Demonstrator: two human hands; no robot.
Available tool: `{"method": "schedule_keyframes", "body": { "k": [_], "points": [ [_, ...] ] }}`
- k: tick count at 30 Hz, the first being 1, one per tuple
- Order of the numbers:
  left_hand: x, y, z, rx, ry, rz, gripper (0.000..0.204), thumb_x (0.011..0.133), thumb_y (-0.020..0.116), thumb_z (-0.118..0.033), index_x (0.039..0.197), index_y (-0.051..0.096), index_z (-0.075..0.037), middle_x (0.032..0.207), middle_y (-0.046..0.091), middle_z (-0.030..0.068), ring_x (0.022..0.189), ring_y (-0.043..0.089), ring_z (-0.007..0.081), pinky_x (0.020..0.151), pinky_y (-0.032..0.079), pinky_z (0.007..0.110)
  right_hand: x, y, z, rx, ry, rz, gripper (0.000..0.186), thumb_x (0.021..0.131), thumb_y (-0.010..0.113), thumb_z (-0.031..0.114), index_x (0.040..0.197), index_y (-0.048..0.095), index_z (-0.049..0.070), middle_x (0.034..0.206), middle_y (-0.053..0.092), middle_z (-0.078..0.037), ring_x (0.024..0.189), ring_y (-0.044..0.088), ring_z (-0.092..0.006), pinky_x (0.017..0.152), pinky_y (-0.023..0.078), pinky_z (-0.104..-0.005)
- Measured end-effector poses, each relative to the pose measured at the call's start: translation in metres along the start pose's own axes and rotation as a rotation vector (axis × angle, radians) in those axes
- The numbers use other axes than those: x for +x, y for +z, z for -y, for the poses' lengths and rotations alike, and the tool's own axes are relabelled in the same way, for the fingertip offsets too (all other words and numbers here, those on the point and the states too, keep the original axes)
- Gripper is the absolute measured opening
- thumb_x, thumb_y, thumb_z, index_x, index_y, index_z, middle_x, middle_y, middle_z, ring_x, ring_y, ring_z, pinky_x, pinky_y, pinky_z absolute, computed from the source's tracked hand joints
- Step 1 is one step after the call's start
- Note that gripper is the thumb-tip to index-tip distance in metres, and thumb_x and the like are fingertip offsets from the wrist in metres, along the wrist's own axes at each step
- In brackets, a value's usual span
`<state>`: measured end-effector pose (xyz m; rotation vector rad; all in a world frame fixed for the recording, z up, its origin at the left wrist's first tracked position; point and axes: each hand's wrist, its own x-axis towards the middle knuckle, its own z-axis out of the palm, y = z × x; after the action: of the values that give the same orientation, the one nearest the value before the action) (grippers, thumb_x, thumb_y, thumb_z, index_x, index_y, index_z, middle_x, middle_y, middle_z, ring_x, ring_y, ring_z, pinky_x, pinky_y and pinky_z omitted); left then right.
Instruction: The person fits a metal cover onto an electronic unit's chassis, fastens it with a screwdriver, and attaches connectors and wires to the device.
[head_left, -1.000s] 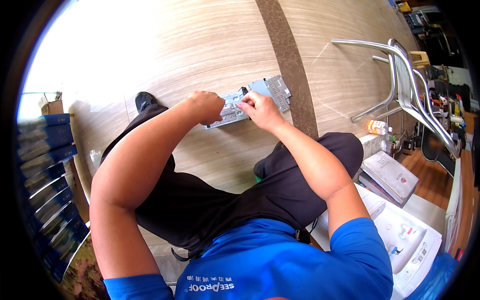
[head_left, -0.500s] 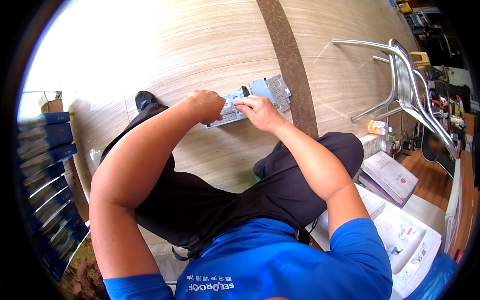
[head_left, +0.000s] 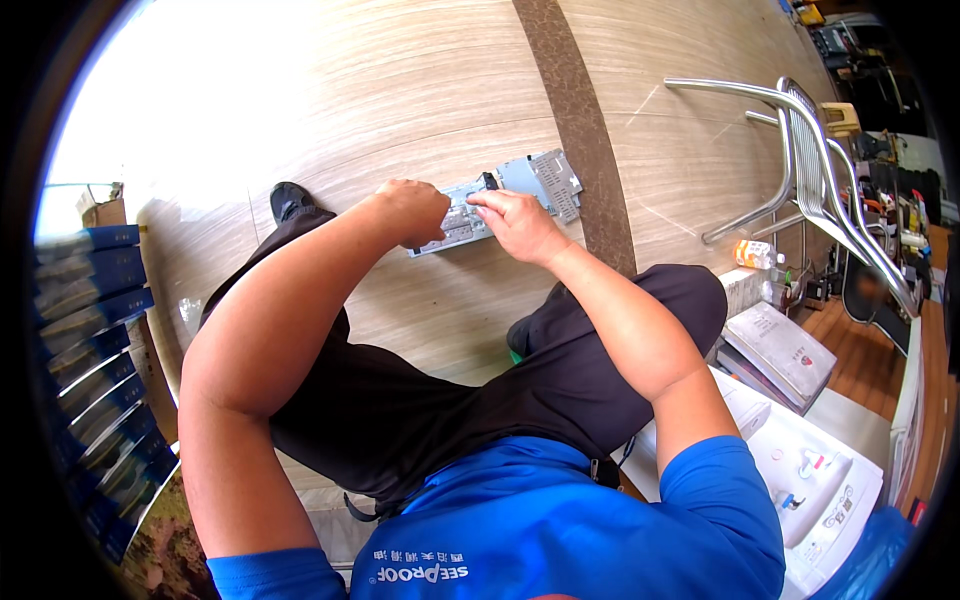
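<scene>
- Floor [head_left: 430,90]: pale, wood-grained, lit brightly at the left.
- Stacked blue boxes [head_left: 95,310]: left edge.
- Left hand [head_left: 412,215]: curled over the left end of the metal unit; fingertips hidden, so grip closure cannot be told.
- Metal unit [head_left: 468,222]: grey, ahead of the legs, between both hands; long axis slopes from lower left to upper right, its flat panel end pointing right.
- Right hand [head_left: 522,225]: fingers extended leftward over the unit's middle; whether thumb and forefinger pinch anything cannot be told.
- Brown floor band [head_left: 580,120]: beside the unit's right end.
</scene>
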<state>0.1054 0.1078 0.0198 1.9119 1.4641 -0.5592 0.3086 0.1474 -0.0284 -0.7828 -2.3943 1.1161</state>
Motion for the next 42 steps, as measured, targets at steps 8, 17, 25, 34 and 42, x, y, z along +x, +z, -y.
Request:
{"method": "schedule_keyframes", "body": {
  "k": [8,17,25,34,42],
  "points": [
    [-0.001,-0.002,-0.001,0.004,0.004,-0.006,0.038,0.088,0.071,-0.037,0.110,0.071,-0.007,0.115,0.070,0.0139,0.109,0.066,0.0297,0.091,0.053,0.041,-0.002,0.000,-0.003,0.010,0.096,0.053,0.019,0.093,0.065,0.016,0.105,0.068,0.002,0.088,0.070,-0.015,0.080,0.069,-0.0266,0.070,0.053,-0.0336],
    [0.003,0.002,0.005,-0.003,0.025,0.012,0.044,0.087,0.070,-0.039,0.116,0.063,-0.007,0.110,0.069,0.0182,0.108,0.065,0.0352,0.090,0.052,0.045,0.002,-0.004,-0.002,-0.015,0.208,0.039,0.020,0.093,0.064,0.019,0.103,0.068,0.002,0.094,0.070,-0.019,0.087,0.068,-0.0344,0.074,0.053,-0.0406],
    [0.002,0.004,0.002,0.023,0.001,-0.004,0.040,0.087,0.071,-0.039,0.114,0.069,-0.010,0.115,0.070,0.0116,0.108,0.066,0.0290,0.089,0.054,0.043,-0.001,-0.002,0.001,0.011,0.058,0.044,0.019,0.094,0.061,0.018,0.104,0.068,0.003,0.094,0.069,-0.017,0.089,0.066,-0.0343,0.078,0.053,-0.0397],
    [0.003,0.005,0.005,-0.007,0.013,0.024,0.045,0.086,0.071,-0.039,0.116,0.063,-0.007,0.111,0.068,0.0186,0.108,0.065,0.0351,0.090,0.052,0.045,0.001,-0.005,0.010,-0.008,0.356,0.060,0.020,0.092,0.065,0.021,0.101,0.069,0.004,0.094,0.070,-0.018,0.085,0.068,-0.0334,0.074,0.054,-0.0402],
    [0.003,0.004,0.004,-0.004,0.024,0.015,0.045,0.087,0.070,-0.040,0.116,0.063,-0.006,0.111,0.068,0.0187,0.110,0.064,0.0348,0.091,0.051,0.044,0.000,-0.002,0.003,0.035,0.022,0.034,0.018,0.094,0.060,0.015,0.105,0.068,0.003,0.094,0.070,-0.018,0.087,0.067,-0.0361,0.077,0.054,-0.0406]
  ]
}}
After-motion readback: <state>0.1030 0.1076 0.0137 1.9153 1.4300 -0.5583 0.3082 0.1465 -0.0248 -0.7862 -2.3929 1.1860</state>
